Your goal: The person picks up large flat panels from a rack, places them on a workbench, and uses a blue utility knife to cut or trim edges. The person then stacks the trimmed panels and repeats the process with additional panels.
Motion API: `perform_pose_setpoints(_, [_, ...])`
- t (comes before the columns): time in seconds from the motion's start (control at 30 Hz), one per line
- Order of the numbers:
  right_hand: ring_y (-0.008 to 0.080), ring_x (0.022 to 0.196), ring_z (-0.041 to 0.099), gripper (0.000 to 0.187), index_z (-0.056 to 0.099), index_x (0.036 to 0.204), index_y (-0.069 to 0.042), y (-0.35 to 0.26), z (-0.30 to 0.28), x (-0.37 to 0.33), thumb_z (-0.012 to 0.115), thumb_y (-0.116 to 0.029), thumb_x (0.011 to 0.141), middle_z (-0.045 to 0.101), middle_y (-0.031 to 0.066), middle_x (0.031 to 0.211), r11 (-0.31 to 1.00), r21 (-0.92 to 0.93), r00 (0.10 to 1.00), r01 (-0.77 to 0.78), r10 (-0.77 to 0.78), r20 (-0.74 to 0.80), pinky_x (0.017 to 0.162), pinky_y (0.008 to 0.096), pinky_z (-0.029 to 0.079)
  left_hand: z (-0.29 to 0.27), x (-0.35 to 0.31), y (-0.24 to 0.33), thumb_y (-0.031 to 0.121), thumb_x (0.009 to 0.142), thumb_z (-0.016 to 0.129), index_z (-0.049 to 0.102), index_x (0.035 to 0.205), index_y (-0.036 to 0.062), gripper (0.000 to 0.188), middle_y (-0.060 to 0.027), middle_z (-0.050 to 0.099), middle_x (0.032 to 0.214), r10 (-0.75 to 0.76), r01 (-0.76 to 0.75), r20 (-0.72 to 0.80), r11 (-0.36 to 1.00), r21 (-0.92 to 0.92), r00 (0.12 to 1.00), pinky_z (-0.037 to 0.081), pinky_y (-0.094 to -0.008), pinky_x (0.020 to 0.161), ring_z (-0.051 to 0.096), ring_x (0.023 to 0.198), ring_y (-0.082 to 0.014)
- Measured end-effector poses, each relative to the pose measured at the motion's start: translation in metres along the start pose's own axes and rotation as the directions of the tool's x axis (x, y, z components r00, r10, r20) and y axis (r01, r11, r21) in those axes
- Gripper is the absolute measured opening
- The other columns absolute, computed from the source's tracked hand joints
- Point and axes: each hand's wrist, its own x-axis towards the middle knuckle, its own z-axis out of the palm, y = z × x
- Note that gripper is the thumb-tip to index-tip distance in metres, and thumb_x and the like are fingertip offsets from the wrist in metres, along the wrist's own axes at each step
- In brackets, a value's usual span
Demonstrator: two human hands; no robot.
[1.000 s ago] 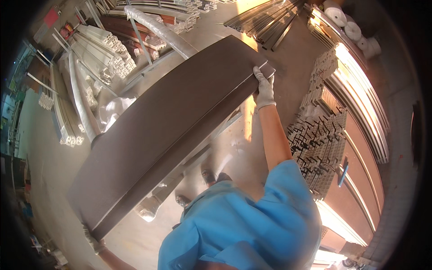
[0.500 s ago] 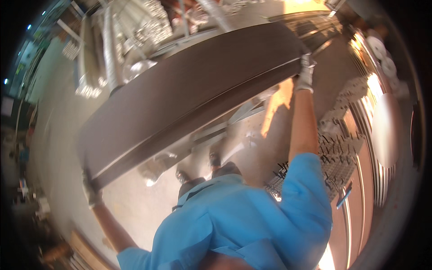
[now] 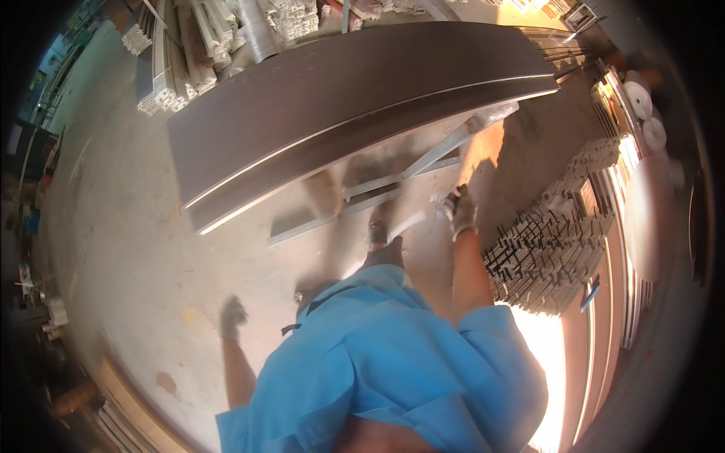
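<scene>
A long dark brown panel point(image 3: 362, 83) with a light edge lies across the space in front of me, apparently on top of a second board. Both my hands wear gloves with dark fingers and are away from it. My right hand point(image 3: 462, 213) hangs below the panel's right half, fingers loosely bent and apart, with nothing in it. Low on the left, my left hand point(image 3: 232, 315) is over bare floor, touching nothing; motion blurs its fingers. Grey metal bars point(image 3: 434, 155) show under the panel's near edge, one wrapped in clear film at its end.
Bundled light profiles point(image 3: 177, 68) lie on the floor at the far left. To my right stands a stack of pale profiles with dark spacers point(image 3: 547, 253), beside long boards point(image 3: 600, 347). White rolls point(image 3: 646, 113) are farther right. More planks point(image 3: 124, 408) lie at lower left.
Both hands have let go of the panel's ends and drawn back toward my body. The panel now rests farther away and to the right.
</scene>
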Motion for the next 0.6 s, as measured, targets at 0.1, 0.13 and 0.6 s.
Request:
perform_pose_setpoints(0.1, [0.0156,0.051,0.051,0.041,0.051,0.096,-0.015,0.108,0.026,-0.066,0.054,-0.056,0.097,0.052,0.0028,0.065,0.995,0.08,0.998,-0.052,0.054,-0.024,0.043,0.0288,0.042,-0.044,-0.06,-0.136,0.039,0.098,0.057,0.057,0.073,0.0148,0.035,0.0018,0.048,0.059,-0.379,0.377,0.014,0.916,-0.135,0.925,0.036,-0.0287,0.045,0.051,0.054,-0.0134])
perform_pose_setpoints(0.13, [0.0164,0.051,0.05,0.05,0.05,0.105,-0.014,0.139,0.045,-0.086,0.049,-0.064,0.096,0.051,0.0035,0.065,0.984,0.16,0.993,-0.077,0.061,0.103,0.044,0.0282,0.041,-0.057,-0.085,-0.172,0.039,0.098,0.058,0.058,0.075,0.0146,0.034,0.0013,0.048,0.06,-0.465,0.451,-0.032,0.871,-0.197,0.884,0.036,-0.0292,0.045,0.051,0.054,-0.0138])
perform_pose_setpoints(0.6, [0.0179,0.099,0.064,0.031,0.064,0.118,-0.002,0.103,0.287,-0.241,0.063,-0.02,0.093,0.067,0.004,0.111,0.623,-0.141,0.624,0.769,-0.685,0.377,0.083,0.0304,0.053,-0.14,-0.156,-0.224,0.045,0.093,0.063,0.058,0.105,0.0106,0.036,-0.0057,0.057,0.078,-0.429,0.011,-0.378,0.673,-0.739,0.82,0.042,-0.0351,0.048,0.053,0.056,-0.0192])
